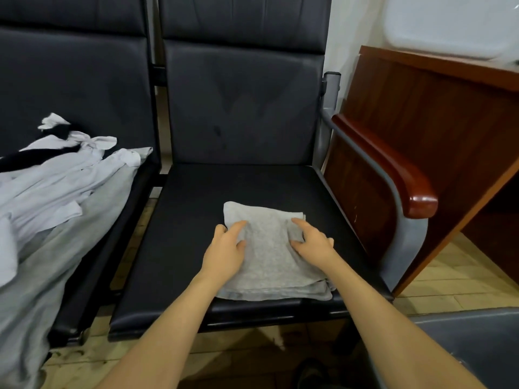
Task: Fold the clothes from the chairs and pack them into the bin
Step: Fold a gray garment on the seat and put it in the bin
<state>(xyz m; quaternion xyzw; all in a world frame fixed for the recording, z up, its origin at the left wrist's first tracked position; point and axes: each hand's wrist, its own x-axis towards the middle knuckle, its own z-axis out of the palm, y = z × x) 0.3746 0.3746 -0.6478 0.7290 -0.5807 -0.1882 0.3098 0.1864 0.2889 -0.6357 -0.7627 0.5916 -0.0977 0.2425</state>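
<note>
Partly under both hands (224, 249), folded grey garment (269, 256); bin unseen.

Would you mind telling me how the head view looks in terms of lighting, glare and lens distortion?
Head view: soft, even indoor light; a glossy highlight on the wooden armrest; wide-angle bending of the chair edges; the grey folded garment stays sharp under the left hand and right hand; the white object at the top right is washed out.
</note>
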